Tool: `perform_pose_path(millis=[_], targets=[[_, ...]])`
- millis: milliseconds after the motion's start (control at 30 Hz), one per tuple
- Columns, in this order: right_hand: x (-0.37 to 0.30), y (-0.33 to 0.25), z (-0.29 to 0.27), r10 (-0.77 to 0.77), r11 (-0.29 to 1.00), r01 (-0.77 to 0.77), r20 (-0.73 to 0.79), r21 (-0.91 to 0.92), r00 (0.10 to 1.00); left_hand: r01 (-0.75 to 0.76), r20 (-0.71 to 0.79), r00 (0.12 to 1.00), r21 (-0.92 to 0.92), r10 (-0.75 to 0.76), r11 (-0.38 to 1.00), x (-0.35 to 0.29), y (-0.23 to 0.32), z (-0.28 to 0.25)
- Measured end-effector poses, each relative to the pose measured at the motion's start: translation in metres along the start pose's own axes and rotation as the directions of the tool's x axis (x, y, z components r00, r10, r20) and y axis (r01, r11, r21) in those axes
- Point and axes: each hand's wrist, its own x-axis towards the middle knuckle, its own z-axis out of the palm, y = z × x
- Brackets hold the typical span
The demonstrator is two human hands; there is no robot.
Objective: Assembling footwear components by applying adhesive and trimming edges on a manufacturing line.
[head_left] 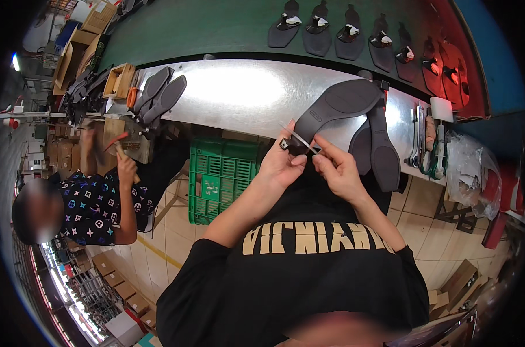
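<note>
Along a shiny metal table [233, 87], a dark sole [342, 101] slants toward two o'clock, its narrow end near a thin strap [300, 139] running ten to four o'clock, clamped in the grips of the left hand [279, 164] and, toward four o'clock, the right hand [340, 172].

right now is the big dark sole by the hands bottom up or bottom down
Bottom up: the large dark sole shows an outlined oval panel and a small oblong mark, with no strap across this face.

Free bench [233, 87] between dark soles [350, 97]
</note>
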Motion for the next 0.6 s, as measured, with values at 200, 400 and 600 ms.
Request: perform_pose_path(millis=[200, 400, 600], targets=[[0.0, -0.028, -0.018, 0.301, 0.832, -0.321, 0.118, 0.452, 0.946, -0.2, 0.048, 0.98, 0.227, 0.194, 0.953, -0.002, -0.002, 0.008], [-0.01, -0.026, -0.005, 0.341, 0.884, -0.38, 0.183, 0.272, 0.922, -0.483, 0.13, 0.87, 0.416, 0.475, 0.77, -0.002, 0.001, 0.014], [-0.004, -0.031, -0.015, 0.266, 0.615, -0.425, 0.333, 0.664, 0.905, -0.64, 0.268, 0.767, 0.375, 0.583, 0.67, 0.002, 0.0, 0.012]])
